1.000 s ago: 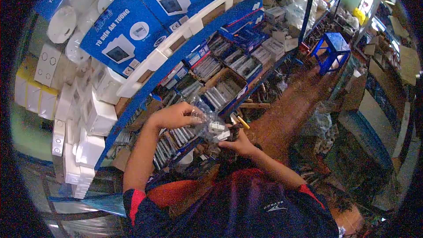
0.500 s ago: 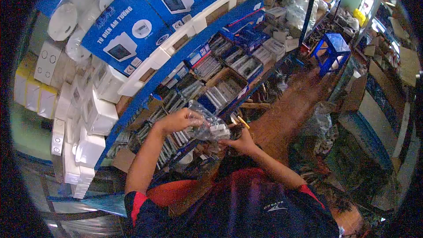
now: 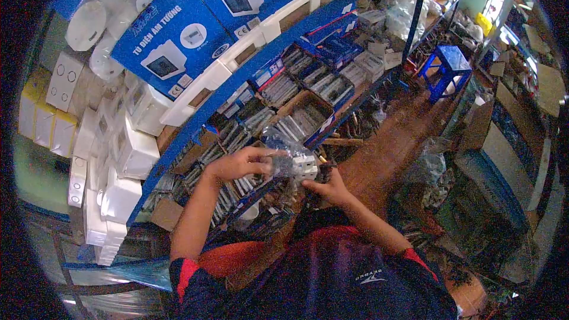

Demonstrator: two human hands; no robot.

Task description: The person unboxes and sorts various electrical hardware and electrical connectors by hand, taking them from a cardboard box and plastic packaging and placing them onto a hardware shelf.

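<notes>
A clear plastic bag (image 3: 280, 140) with several small white blocky parts (image 3: 305, 167) in it is between my hands, in front of my chest. My left hand (image 3: 242, 163) is closed on the bag's left side, its fingers bunching the film. From the right, my right hand (image 3: 329, 189) grips the end of the bag by the white parts, thumb on the near side and fingers mostly hidden. Close beyond that hand shows the tip of a thin yellow stick (image 3: 322, 158). Just past the bag stands an open carton (image 3: 314, 105) of thin, pale packaged pieces.
A blue-edged shelf (image 3: 204, 109) runs diagonally across, with blue printed boxes (image 3: 160, 47) and white plastic enclosures (image 3: 135, 148) along its upper level. Cartons and packets fill the level below. A blue stool (image 3: 448, 62) stands on the brown floor (image 3: 379, 160). Cardboard boxes (image 3: 504, 160) line the right side.
The white parts and the bag have shifted slightly up and to the right. Both hands are still on the bag, and the left fingers have moved further along it.
</notes>
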